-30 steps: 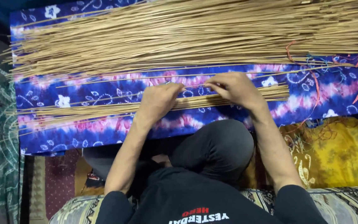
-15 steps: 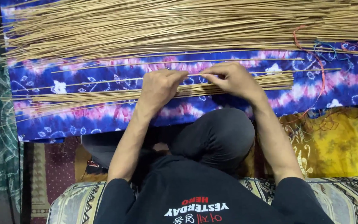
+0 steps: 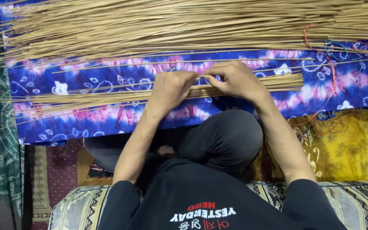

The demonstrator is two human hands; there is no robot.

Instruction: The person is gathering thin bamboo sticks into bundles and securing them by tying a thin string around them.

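Head view: left hand [image 3: 170,90] and right hand [image 3: 235,81] pinch, seemingly, one thin stick [image 3: 107,87] above small stick bundle [image 3: 86,99]; big stick pile [image 3: 171,25] beyond, bare cloth [image 3: 107,123] strip between.

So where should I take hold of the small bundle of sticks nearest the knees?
Probably at mid-length, from above, about where the left hand and right hand now rest. The small bundle lies flat on the blue patterned cloth; its left ends splay, so an end grip would likely shed sticks.
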